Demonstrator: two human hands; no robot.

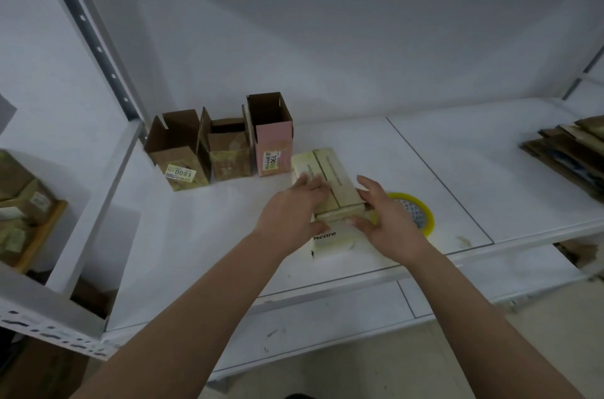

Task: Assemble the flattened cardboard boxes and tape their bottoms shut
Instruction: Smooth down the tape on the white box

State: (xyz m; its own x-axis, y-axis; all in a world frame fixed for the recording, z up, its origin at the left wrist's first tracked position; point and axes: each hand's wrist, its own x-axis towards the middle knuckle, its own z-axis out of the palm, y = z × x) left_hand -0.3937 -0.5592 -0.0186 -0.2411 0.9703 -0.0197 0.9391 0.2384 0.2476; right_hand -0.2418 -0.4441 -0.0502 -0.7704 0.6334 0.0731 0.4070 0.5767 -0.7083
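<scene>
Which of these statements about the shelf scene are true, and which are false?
1. Three assembled boxes stand open-topped at the back of the white metal shelf. True: the labelled brown cardboard box, the short brown cardboard box and the tall pink cardboard box.
2. The round yellow roll of tape sits on the pink box. False: it lies on the shelf beside the right hand.
3. Both hands touch the pale cardboard box. True; the left hand rests on top.
4. The stack of flattened cardboard lies at the left. False: it lies at the right.
</scene>
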